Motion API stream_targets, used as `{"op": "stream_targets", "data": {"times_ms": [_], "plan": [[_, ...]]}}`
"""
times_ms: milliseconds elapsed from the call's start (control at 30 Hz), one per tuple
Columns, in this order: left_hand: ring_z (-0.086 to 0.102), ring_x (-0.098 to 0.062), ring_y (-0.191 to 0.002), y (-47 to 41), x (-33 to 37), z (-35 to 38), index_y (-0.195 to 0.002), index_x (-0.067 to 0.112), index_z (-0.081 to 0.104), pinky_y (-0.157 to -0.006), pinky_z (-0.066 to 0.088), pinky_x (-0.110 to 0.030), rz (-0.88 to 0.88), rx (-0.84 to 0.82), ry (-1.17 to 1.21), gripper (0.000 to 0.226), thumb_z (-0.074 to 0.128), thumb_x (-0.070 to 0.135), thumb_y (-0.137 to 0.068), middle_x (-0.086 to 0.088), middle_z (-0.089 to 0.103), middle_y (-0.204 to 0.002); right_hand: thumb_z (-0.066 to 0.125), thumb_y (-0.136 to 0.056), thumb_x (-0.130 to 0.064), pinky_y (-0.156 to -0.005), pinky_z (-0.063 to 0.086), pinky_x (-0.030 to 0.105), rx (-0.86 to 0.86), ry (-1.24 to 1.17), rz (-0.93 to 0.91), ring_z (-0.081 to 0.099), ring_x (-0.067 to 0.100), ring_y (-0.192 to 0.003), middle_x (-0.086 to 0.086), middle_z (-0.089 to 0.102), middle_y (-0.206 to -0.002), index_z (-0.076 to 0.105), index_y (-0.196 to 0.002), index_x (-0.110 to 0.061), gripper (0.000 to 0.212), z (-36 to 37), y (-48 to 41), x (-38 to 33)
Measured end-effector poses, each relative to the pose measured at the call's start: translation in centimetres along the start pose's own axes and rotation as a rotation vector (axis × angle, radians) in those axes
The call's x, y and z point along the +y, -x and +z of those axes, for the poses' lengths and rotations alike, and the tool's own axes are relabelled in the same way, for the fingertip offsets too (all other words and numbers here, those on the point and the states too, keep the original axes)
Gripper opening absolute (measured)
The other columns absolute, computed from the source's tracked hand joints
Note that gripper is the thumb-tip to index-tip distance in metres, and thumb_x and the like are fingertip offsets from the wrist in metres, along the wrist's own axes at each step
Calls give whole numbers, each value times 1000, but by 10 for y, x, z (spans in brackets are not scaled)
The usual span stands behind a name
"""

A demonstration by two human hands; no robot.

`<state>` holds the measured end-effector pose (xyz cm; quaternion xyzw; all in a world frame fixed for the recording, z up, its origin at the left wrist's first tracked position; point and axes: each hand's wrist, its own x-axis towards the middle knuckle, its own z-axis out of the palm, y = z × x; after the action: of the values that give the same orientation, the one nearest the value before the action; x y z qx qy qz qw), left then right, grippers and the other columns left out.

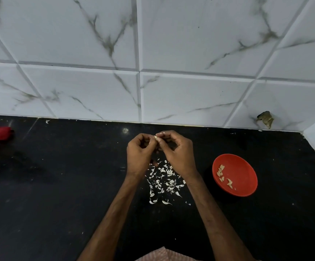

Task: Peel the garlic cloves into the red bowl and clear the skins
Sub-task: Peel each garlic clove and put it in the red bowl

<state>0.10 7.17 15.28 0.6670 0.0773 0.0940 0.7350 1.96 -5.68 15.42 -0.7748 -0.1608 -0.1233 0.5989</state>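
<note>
Head view: across your black counter (58,204), the red bowl (243,178) sits right of your wrists, nearer your right hand (177,151). Skins (164,178) lie scattered beneath both hands. Your left hand (139,153) and right hand pinch one garlic clove (155,137) between their fingertips; its long axis is too small to tell.

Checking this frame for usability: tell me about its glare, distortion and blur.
Head view: wide-angle bend curves the tile lines and counter edge; a small glare spot sits on the black counter; lighting is dim and even; the clove between the left hand and right hand is too small to resolve; skins and bowl read sharp.
</note>
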Motion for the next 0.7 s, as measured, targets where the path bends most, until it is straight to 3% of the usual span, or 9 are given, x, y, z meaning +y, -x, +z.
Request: {"op": "stream_targets", "data": {"times_ms": [100,367,533,700], "plan": [[66,-21,-63,1,0,0,-95,-1,64,-40,51,-30,4,-10,-19,11,64,10,-96,-10,68,-74,71,-92,-7,-78,59,24,-3,-13,25,72,11,-89,-2,74,-95,71,-102,-6,10,-1,-1,2],[67,-24,-62,-1,-2,0,-91,6,64,-39,48,-28,63,14,-117,8,64,13,-96,-16,68,-77,68,-94,-3,-78,63,41,18,-297,229,73,28,-94,11,75,-98,71,-102,-2,9,4,-1,4],[62,-28,-54,-2,-2,-2,-88,10,62,-37,45,-27,82,38,-150,8,64,13,-95,-12,65,-71,66,-94,-1,-74,60,30,-1,-480,383,72,21,-91,10,75,-96,71,-99,-6,9,7,-2,-1],[64,-41,-59,-2,1,-4,-88,11,63,-36,46,-30,106,62,-202,8,64,15,-95,-14,67,-73,68,-92,-1,-76,61,31,-38,-518,398,73,21,-92,8,75,-95,70,-98,-8,9,6,-2,-4]]}}
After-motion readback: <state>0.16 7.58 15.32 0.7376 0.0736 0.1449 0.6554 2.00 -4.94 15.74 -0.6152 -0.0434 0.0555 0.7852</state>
